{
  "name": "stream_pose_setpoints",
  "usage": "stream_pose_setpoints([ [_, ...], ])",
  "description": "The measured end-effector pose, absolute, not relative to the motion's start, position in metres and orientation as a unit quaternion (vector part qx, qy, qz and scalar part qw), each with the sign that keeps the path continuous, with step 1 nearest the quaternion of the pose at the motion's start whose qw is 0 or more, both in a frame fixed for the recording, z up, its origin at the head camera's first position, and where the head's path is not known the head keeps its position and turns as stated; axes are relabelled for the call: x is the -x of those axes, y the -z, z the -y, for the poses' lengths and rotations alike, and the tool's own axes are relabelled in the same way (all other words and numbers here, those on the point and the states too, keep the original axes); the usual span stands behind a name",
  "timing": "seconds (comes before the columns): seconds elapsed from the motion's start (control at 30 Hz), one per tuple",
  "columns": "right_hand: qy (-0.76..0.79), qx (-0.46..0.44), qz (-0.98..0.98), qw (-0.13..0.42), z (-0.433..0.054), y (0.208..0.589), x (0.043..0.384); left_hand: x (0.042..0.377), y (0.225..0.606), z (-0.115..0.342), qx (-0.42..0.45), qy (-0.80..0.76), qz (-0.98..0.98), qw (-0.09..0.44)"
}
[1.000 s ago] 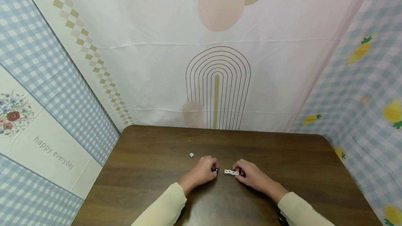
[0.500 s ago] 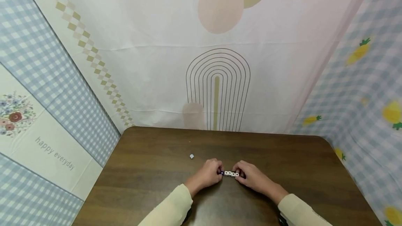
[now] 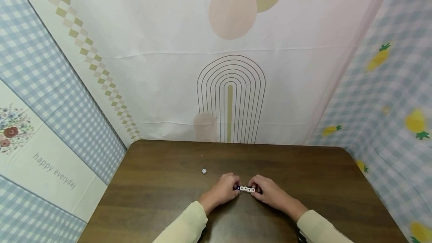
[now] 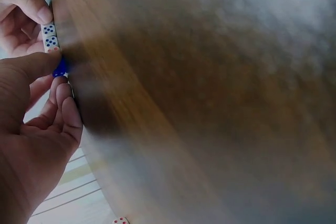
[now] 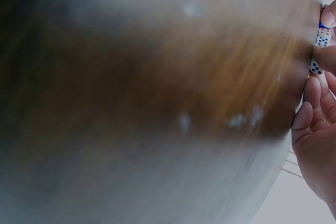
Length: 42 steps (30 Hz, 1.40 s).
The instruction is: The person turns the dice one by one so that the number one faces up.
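In the head view a short row of several white dice (image 3: 247, 189) lies on the table between the two hands. My left hand (image 3: 222, 188) pinches a blue die (image 4: 60, 68) between thumb and fingers at the row's left end; it appears to touch the neighbouring white die, which has red pips. At the right end, my right hand (image 3: 270, 192) pinches the white dice, its thumb covering part of the row in the right wrist view. A white die (image 5: 316, 67) with dark pips shows below that thumb.
A single die (image 3: 204, 171) sits apart on the brown wooden table (image 3: 162, 156), behind and left of the left hand. Patterned cloths (image 3: 162, 85) hang behind the table and along both sides.
My left hand has moved right, bringing the blue die from a gap up against the row's left end. The right hand has stayed at the right end. The head view has shifted slightly.
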State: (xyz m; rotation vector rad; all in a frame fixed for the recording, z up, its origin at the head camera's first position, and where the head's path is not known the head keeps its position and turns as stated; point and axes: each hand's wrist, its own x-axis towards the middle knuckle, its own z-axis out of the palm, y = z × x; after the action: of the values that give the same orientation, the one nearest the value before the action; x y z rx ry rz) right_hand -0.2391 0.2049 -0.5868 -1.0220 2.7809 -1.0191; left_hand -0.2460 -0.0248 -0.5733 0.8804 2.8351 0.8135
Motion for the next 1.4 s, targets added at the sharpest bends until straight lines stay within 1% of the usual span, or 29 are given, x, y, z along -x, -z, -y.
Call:
stream_pose_setpoints([
  [0.27, 0.324, 0.337, -0.884, -0.013, -0.205, 0.585, 0.238, 0.246, 0.575, 0.023, -0.302, -0.257, -0.918, 0.012],
  [0.6, 0.321, 0.312, -0.894, 0.030, -0.203, 0.586, 0.239, 0.245, 0.577, 0.026, -0.298, -0.255, -0.920, 0.012],
  [0.73, 0.319, 0.312, -0.894, 0.031, -0.204, 0.587, 0.239, 0.245, 0.575, 0.031, -0.300, -0.254, -0.919, 0.016],
  [0.87, 0.320, 0.310, -0.895, 0.029, -0.204, 0.586, 0.238, 0.246, 0.567, 0.044, -0.292, -0.277, -0.915, 0.019],
  [0.97, 0.321, 0.307, -0.896, 0.027, -0.205, 0.585, 0.238, 0.249, 0.560, 0.058, -0.277, -0.287, -0.917, 0.010],
  [1.27, 0.315, 0.303, -0.899, 0.040, -0.206, 0.585, 0.237, 0.266, 0.549, 0.110, -0.197, -0.276, -0.940, -0.033],
  [1.4, 0.314, 0.302, -0.899, 0.039, -0.206, 0.585, 0.238, 0.273, 0.551, 0.127, -0.154, -0.280, -0.947, -0.024],
])
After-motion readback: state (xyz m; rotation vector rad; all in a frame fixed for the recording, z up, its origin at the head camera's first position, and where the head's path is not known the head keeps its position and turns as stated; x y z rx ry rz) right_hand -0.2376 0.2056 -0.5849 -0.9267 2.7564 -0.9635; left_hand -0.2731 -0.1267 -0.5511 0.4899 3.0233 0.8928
